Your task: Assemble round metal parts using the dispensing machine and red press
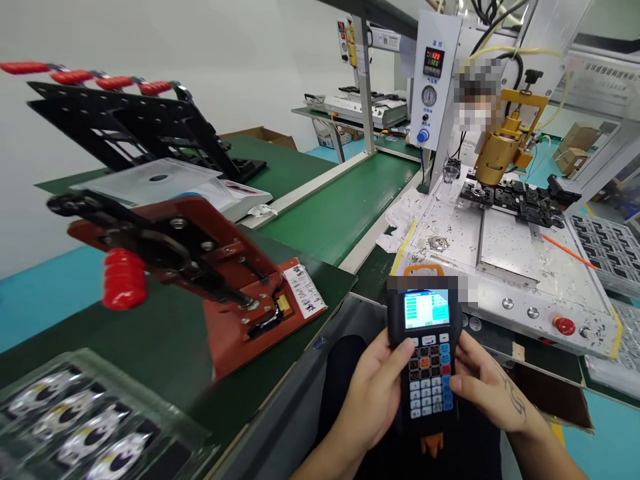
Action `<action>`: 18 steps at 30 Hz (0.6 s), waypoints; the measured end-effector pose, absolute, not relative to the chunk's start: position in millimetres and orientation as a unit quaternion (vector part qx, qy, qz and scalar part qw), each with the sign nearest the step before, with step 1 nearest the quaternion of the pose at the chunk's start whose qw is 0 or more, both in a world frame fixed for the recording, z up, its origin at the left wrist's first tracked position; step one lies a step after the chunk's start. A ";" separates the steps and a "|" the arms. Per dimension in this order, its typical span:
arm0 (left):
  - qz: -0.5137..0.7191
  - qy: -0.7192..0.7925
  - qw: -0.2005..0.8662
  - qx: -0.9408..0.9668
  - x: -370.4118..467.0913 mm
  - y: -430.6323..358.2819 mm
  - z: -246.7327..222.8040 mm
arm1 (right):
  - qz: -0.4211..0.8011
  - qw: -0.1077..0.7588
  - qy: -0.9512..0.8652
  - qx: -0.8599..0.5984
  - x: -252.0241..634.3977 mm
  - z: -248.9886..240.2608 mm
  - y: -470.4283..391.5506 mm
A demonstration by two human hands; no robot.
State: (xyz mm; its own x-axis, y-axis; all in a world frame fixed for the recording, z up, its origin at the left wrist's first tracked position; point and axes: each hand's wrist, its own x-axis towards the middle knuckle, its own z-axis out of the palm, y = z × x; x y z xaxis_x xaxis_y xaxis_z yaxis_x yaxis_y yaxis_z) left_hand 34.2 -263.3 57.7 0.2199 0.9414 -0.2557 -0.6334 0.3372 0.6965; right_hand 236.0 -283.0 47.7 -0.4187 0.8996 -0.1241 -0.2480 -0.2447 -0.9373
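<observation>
Both my hands hold a black handheld controller (430,370) with a lit screen and a keypad, low in front of my body. My left hand (375,387) is wrapped round its left side, the thumb lying on the upper left keys. On the other side my right hand (487,383) grips the edge, its thumb at the blue keys on the lower right. The fingers behind the controller are hidden. Just beyond it stands a white machine (450,260) with a gold cylinder head (495,160) above a black fixture (520,200).
A red-brown toggle clamp fixture (260,333) stands at the left, with a clear tray (165,413) of metal parts nearer me. Black clamp frames (125,113) rise behind. A green conveyor (340,200) runs between the benches. The machine's front carries a red stop button (564,325).
</observation>
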 end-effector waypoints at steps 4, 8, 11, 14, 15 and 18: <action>0.616 0.396 0.639 0.235 -7.4 -212.2 70.5 | 0.678 0.405 -0.503 -0.351 246.2 50.0 -288.6; 0.612 0.510 0.536 0.280 -42.1 -118.2 79.9 | 0.657 0.355 -0.535 -0.395 256.7 33.2 -299.3; 0.561 0.554 0.547 0.283 -44.3 -51.8 74.7 | 0.651 0.335 -0.533 -0.423 261.1 7.5 -304.5; 0.485 0.590 0.577 0.289 -31.3 -7.3 61.0 | 0.642 0.343 -0.536 -0.428 269.0 -20.5 -304.1; 0.460 0.599 0.586 0.294 -26.1 2.8 55.9 | 0.639 0.351 -0.534 -0.428 273.2 -27.9 -303.2; 0.393 0.621 0.599 0.319 -14.9 23.9 42.9 | 0.638 0.357 -0.526 -0.435 289.7 -39.1 -301.5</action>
